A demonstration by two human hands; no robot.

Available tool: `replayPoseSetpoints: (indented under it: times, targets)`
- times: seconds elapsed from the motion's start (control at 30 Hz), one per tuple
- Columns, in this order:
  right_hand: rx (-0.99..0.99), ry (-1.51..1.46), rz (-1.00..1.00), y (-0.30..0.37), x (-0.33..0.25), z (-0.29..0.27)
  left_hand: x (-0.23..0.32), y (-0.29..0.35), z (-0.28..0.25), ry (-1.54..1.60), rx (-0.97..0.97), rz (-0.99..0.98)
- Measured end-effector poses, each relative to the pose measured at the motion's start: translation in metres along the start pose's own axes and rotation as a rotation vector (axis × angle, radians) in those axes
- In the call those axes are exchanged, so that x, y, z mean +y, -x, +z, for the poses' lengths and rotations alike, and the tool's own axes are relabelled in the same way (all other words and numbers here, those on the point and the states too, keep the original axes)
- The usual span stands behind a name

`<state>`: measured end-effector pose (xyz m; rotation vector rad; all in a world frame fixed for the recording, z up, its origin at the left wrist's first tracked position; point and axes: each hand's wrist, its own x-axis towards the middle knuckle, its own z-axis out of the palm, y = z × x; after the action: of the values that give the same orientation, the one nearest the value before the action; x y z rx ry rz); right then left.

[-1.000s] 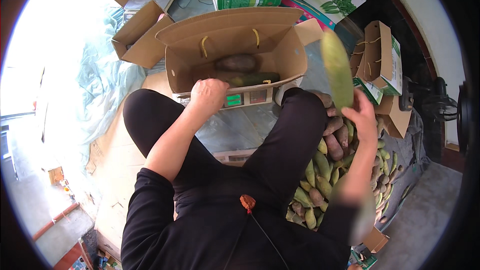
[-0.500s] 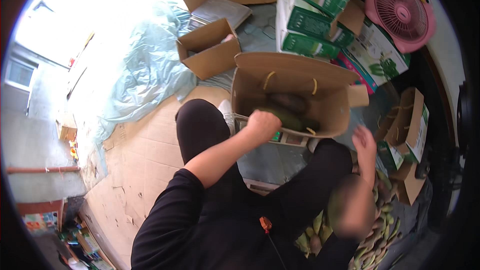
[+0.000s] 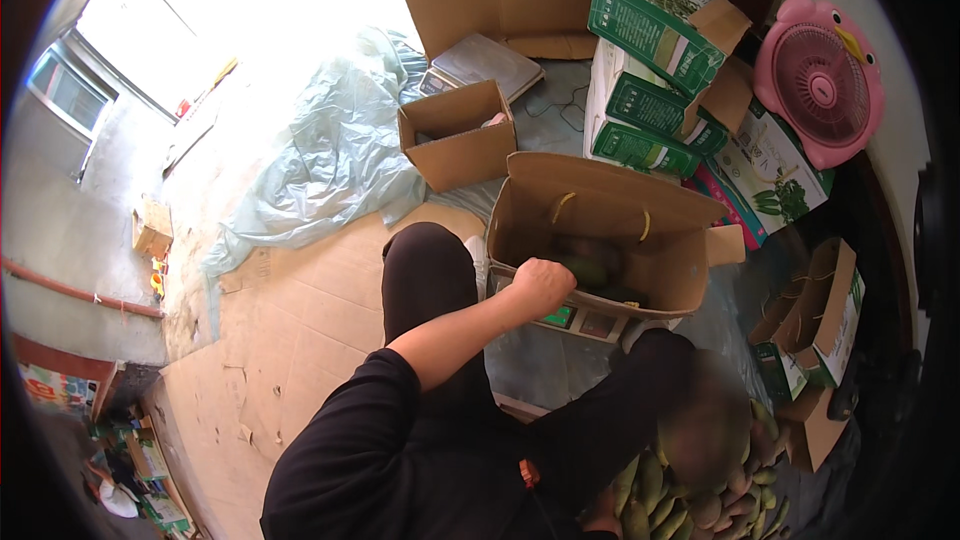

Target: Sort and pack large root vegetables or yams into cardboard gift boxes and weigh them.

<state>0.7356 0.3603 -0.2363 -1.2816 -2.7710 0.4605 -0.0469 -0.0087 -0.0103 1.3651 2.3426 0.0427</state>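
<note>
The left hand (image 3: 541, 286) is closed on the near rim of the open brown cardboard box (image 3: 690, 275). Dark green mangoes (image 3: 588, 262) lie inside, long axes running left-right. The right hand (image 3: 700, 430) is blurred over the mango pile (image 3: 690, 505); its grip cannot be told.

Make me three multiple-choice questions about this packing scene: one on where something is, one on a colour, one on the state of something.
1. Where does the left hand rest?
A. on the near rim of the open brown cardboard box
B. on the fan
C. on the floor

2. What colour is the small round table fan?
A. blue
B. pink
C. black

3. How is the small brown cardboard box beside the grey scale?
A. taped shut
B. flattened
C. open at the top

Answers: 1 A, its fist sits on the box edge; 2 B, grille and body are pink; 3 C, its flaps stand up and the inside shows.
</note>
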Motion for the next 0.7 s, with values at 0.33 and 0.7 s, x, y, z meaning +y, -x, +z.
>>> replayPoseSetpoints:
  times: [0.33, 0.7]
  targets:
    - [0.038, -0.31, 0.111, 0.027, 0.019, 0.074, 0.035, -0.009, -0.012, -0.103, -0.039, -0.004]
    - [0.035, -0.548, 0.156, -0.001, 0.021, 0.095, 0.018, 0.0, -0.012, -0.115, -0.026, -0.037]
